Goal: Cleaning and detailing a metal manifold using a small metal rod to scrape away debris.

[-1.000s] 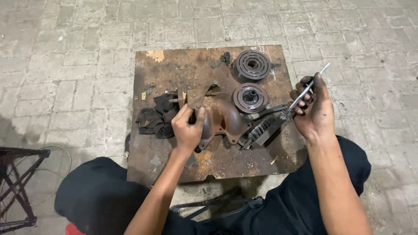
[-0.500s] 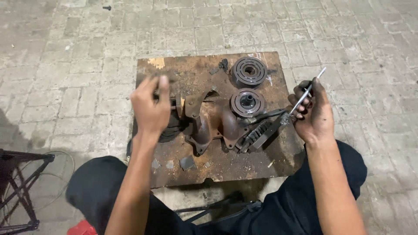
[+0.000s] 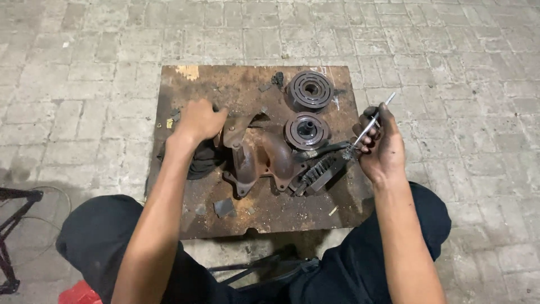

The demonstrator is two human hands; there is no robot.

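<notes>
My left hand (image 3: pixel 199 119) rests palm down on the left part of a rusty metal board (image 3: pixel 225 84), fingers on a dark part at the end of a rusty cast manifold (image 3: pixel 259 157); whether it grips is hidden. My right hand (image 3: pixel 379 146) holds a thin metal tool (image 3: pixel 376 118) with a small wire-brush tip, raised at the board's right edge. Two round grooved pulley discs (image 3: pixel 308 90) (image 3: pixel 306 130) lie behind the manifold. A dark finned part (image 3: pixel 320 171) lies beside the manifold, close to my right hand.
The board lies on a brick-paved floor (image 3: pixel 450 56), between my knees in dark trousers. Small scraps and a bolt-like bit (image 3: pixel 278 79) are scattered on the board. A dark metal stand (image 3: pixel 14 225) is at the left, a red object (image 3: pixel 79 293) at the bottom left.
My left hand rose from the manifold's middle, swung up and to the left, then came down on the left end of the parts. The right hand kept still with its tool.
</notes>
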